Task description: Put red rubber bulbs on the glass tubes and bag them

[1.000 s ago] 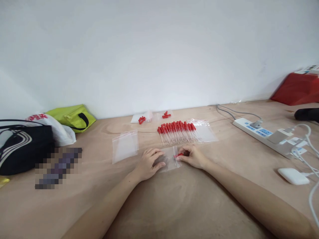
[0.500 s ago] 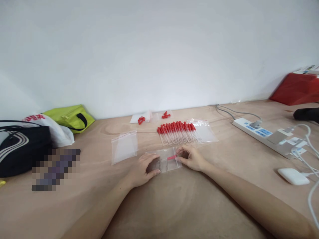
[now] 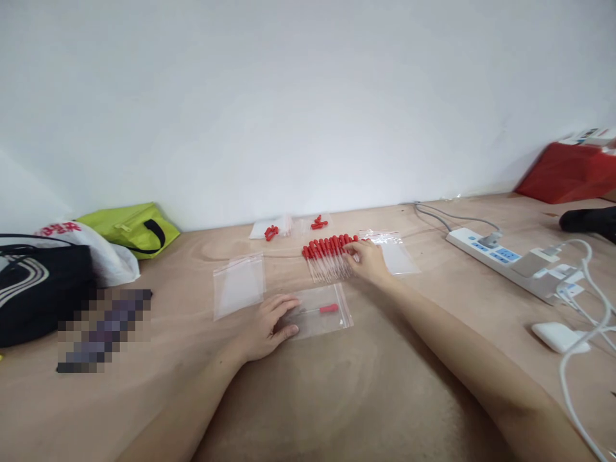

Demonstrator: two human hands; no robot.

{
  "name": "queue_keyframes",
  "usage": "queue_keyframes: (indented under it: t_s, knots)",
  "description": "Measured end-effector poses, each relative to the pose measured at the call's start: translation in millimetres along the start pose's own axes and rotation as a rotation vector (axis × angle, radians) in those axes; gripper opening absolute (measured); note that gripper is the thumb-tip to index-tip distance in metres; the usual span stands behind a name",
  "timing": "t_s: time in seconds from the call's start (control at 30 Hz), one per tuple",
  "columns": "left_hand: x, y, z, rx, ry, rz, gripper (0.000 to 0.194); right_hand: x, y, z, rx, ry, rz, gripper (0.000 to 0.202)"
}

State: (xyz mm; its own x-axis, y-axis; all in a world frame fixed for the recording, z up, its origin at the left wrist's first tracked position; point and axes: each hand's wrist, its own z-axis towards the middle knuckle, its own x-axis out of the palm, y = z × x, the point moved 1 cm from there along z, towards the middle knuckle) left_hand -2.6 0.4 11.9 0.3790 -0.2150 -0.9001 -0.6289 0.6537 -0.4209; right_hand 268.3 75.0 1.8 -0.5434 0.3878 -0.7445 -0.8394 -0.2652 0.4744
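Note:
A clear zip bag [image 3: 312, 327] lies flat on the wooden table, with one dropper [image 3: 329, 308] inside, its red bulb toward the bag's zip end at the right. My left hand [image 3: 269, 324] rests on the bag's left end, thumb and fingers apart. At the right end of a row of red-bulbed clear droppers [image 3: 327, 250], my right hand [image 3: 368, 260] has its thumb and fingers closed on a dropper, which they mostly cover. Flat zip bags [image 3: 240, 285] lie to the left of the row.
Two small groups of red bulbs [image 3: 271, 232] lie near the wall on clear bags. Another clear bag [image 3: 399, 253] is right of the row. A power strip [image 3: 500, 256] with cables and a white charger [image 3: 558, 337] sit at the right; a black bag [image 3: 48, 289] and yellow-green bag [image 3: 129, 231] at the left.
My right hand has left the bag's zip end and moved up to the dropper row. The dropper's red bulb now lies wholly inside the bag. My left hand stays on the bag.

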Motion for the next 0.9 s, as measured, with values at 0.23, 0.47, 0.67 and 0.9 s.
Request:
queue_keyframes:
  t_s: [0.23,0.47,0.67,0.9]
  knots:
    - [-2.1,0,-2,-0.02,0.028,-0.023,0.048,24,9,47,0.139,-0.033,-0.247,0.029]
    - [-3.4,-2,-3,-0.015,0.038,-0.02,0.05,31,5,62,0.224,0.035,-0.163,0.02]
    - [-1.4,0,-3,-0.024,0.024,-0.026,0.051,13,-2,51,0.269,-0.068,0.454,0.02]
    - [-2.1,-3,-2,-0.034,0.017,-0.009,0.05,-10,-18,-24,0.413,-0.292,0.977,0.031]
